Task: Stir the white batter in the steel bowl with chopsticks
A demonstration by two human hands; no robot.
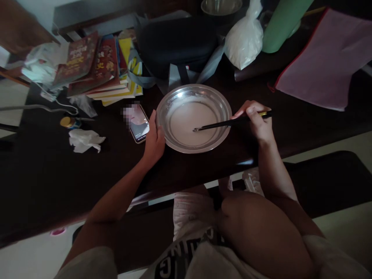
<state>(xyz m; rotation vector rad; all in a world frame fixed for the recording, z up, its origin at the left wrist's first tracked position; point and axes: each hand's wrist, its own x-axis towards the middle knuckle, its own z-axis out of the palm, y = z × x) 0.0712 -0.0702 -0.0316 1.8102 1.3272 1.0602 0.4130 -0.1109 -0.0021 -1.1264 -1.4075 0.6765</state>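
Little can be read. The grey-and-black printed garment (181, 257) at about six o'clock, over the person's lap, carries large pale block capitals of which only "ING" shows clearly; the rest is folded away. The stacked red-covered books (87, 64) at about ten o'clock bear gold characters on their covers, too blurred to make out. The lit screen of the white-edged smartphone (138, 124), just left of centre, shows some small writing, partly pixelated and illegible.
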